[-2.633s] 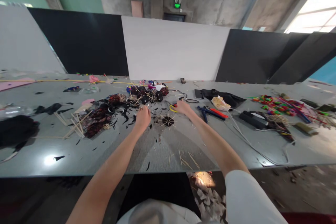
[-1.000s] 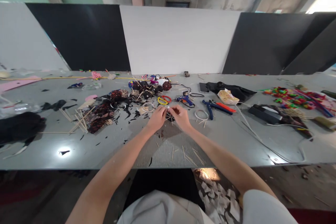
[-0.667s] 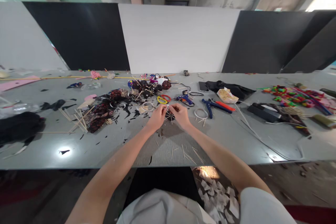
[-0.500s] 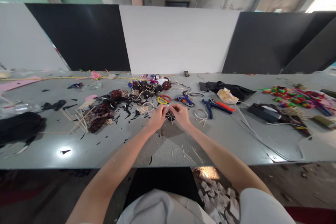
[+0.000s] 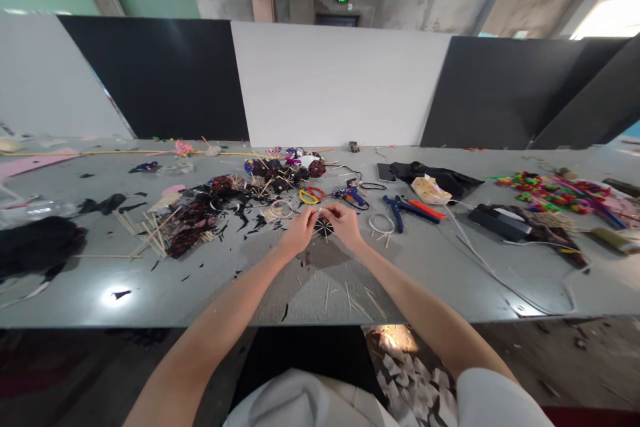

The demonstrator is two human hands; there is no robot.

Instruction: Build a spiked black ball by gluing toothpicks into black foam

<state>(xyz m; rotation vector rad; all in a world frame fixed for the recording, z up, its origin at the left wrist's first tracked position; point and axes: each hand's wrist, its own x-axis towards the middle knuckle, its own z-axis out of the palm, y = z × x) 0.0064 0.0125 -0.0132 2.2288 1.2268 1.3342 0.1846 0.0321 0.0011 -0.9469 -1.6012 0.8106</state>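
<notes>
My left hand (image 5: 299, 231) and my right hand (image 5: 345, 225) meet over the middle of the table, fingertips pinched together. A small whitish bit shows between them, too small to name. Right below the fingers is a dark round piece (image 5: 325, 231) with pale sticks radiating from its centre; whether I touch it is unclear. Thin loose sticks (image 5: 349, 297) lie nearer the table's front edge. Just past my hands are a yellow ring and a red ring (image 5: 312, 195) and a blue glue gun (image 5: 355, 196). White rings lie to the left (image 5: 281, 207) and right (image 5: 382, 223).
Blue-handled pliers (image 5: 399, 213) and an orange-red tool (image 5: 425, 209) lie to the right, with a white cable (image 5: 480, 253) beyond. At left sit dark fabric pieces (image 5: 193, 227), wooden sticks (image 5: 150, 230) and a black cloth (image 5: 37, 247). White and black panels (image 5: 340, 83) stand behind.
The view has tilted slightly, so the table sits a little lower in the picture. Both hands stay pinched in the same spot, with only slight finger movement.
</notes>
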